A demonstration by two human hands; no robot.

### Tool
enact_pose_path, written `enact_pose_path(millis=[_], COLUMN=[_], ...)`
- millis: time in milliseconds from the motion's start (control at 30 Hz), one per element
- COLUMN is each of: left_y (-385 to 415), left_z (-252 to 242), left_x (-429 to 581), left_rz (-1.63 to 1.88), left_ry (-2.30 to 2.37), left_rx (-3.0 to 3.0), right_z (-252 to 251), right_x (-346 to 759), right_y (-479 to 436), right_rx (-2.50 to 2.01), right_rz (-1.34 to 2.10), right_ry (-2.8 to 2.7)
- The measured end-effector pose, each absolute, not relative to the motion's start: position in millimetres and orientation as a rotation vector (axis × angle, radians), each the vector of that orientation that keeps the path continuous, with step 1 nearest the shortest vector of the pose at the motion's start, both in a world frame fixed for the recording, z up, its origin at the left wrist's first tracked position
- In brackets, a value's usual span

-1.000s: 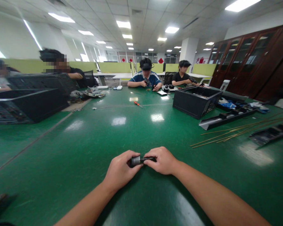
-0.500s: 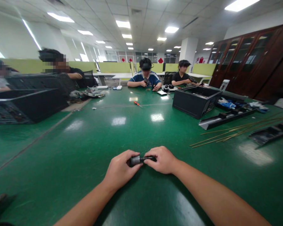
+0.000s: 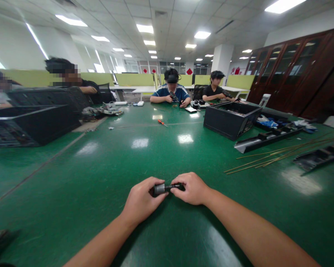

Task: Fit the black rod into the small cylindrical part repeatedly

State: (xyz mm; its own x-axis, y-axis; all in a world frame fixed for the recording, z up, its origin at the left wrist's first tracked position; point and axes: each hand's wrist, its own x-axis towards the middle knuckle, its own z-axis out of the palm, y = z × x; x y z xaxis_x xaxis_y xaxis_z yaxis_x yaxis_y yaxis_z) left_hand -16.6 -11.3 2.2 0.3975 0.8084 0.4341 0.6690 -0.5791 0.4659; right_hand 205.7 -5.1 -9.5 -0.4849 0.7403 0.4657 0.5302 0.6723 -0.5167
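Near the front of the green table [image 3: 122, 155], my left hand [image 3: 143, 200] grips a silver-and-black cylinder [image 3: 159, 189] between thumb and fingers. My right hand [image 3: 192, 189] pinches a thin dark ribbed rod [image 3: 174, 186] that lines up with the cylinder's right end. The two parts meet between my hands, lying roughly level just above or on the table. Whether they are joined cannot be made out, and my fingers cover their outer ends.
A black metal case [image 3: 225, 120] stands at the right, beside metal rails [image 3: 267, 139] and thin brass-coloured rods [image 3: 267, 159]. Another case [image 3: 52, 124] is at the left. An orange screwdriver [image 3: 161, 122] lies mid-table. Several people sit around the far side.
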Motion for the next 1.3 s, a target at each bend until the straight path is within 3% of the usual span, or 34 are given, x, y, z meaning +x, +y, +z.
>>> enact_pose_path(millis=[1300], left_y=[-9.6], left_z=[8.4], left_x=[-17.1], left_rz=[0.987], left_ry=[1.386], left_rx=[2.433], right_z=[-8.7], right_x=[212.3], right_y=[-0.9], right_rx=[-1.077], right_rz=[0.423], right_ry=[-2.128])
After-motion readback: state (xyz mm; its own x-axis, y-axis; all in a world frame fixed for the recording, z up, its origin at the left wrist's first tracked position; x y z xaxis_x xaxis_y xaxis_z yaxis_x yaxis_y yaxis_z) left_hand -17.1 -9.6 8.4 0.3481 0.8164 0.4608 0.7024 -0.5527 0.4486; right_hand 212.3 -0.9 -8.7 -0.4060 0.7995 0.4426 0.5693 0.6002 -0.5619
